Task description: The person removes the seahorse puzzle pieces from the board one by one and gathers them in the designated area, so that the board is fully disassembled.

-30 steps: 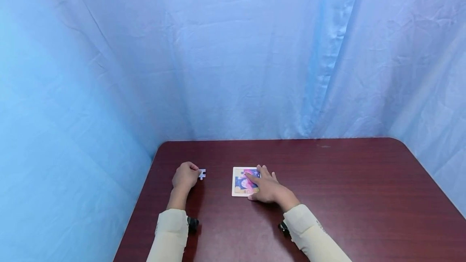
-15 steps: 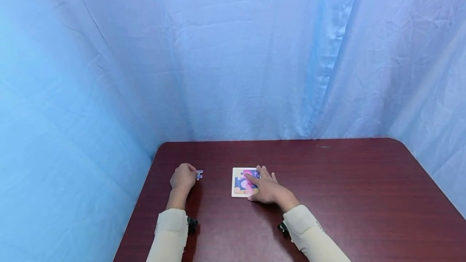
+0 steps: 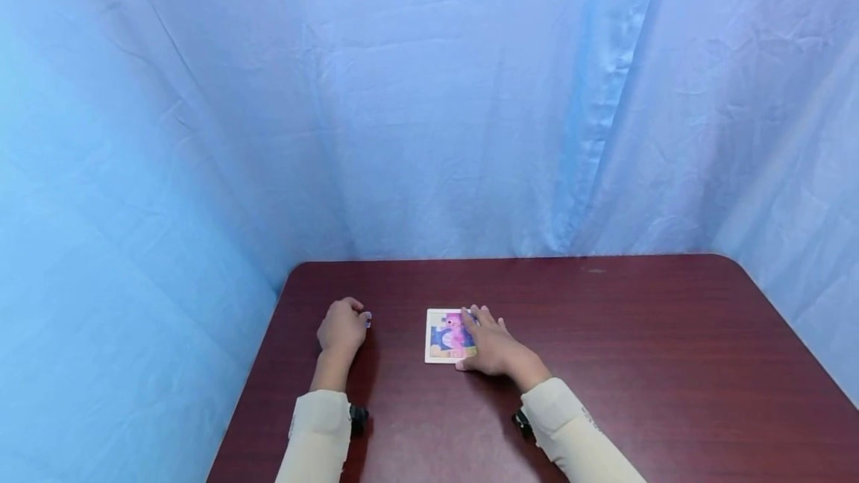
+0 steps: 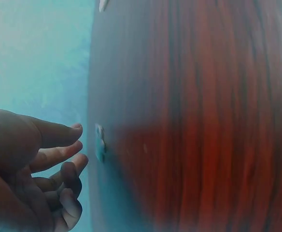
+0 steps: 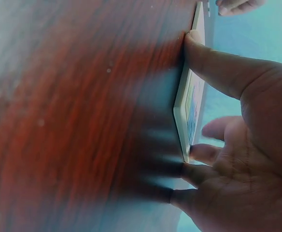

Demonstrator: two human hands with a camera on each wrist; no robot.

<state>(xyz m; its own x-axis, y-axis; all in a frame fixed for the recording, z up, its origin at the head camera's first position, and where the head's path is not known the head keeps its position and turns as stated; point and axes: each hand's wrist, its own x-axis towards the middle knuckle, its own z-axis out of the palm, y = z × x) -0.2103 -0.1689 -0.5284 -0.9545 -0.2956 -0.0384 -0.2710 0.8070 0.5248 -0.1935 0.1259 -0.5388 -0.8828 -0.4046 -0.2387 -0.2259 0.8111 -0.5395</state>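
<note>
A puzzle piece (image 3: 368,320) with blue on it lies on the table under my left hand (image 3: 342,328), mostly hidden by the thumb. In the left wrist view, a narrow gap separates the parted fingertips from the piece (image 4: 100,143), seen edge-on. To the right lies a square jigsaw board (image 3: 436,355) with a white rim and a pink and blue picture. My right hand (image 3: 495,345) rests over its right side, fingers spread. From the right wrist, the thumb touches one edge of the board (image 5: 182,104), and fingers reach the opposite edge.
The dark red-brown table (image 3: 637,364) has rounded far corners. Light blue curtains (image 3: 429,110) hang behind it and at both sides. A small dark device (image 3: 359,419) sits at the left cuff, and another (image 3: 522,422) at the right one.
The left fingers have parted from the piece, which was pinched earlier and showed more beside the thumb. The right index finger has shifted from the picture's middle toward the board's far edge.
</note>
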